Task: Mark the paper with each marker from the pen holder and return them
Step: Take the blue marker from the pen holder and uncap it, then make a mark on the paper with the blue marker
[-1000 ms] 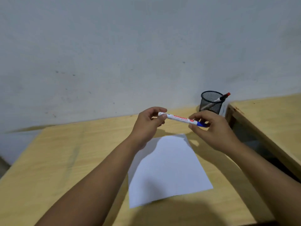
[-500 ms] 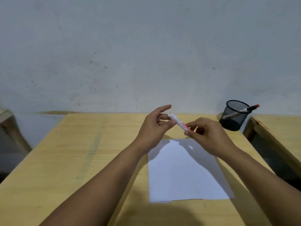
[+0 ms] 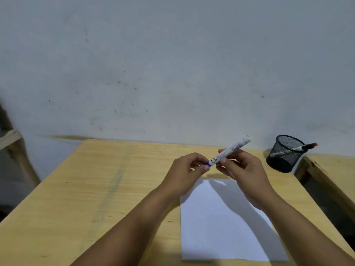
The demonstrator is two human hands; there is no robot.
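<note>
A white marker with a blue cap [image 3: 230,150] is held in the air above the far end of the white paper [image 3: 221,223]. My left hand [image 3: 187,170] pinches its blue cap end. My right hand [image 3: 243,170] grips the white barrel, whose far end points up and right. The black mesh pen holder [image 3: 284,153] stands at the table's far right corner. A red-capped marker [image 3: 305,146] leans in it, its cap sticking out to the right. The paper looks blank.
The light wooden table [image 3: 96,198] runs to a grey wall. A second wooden table [image 3: 334,166] stands to the right, with a dark gap between the two. A wooden frame [image 3: 11,139] shows at the left edge.
The marker has been turned end for end: its blue cap, first by my right hand, now sits in my left fingers. The view has shifted, so the pen holder appears farther right.
</note>
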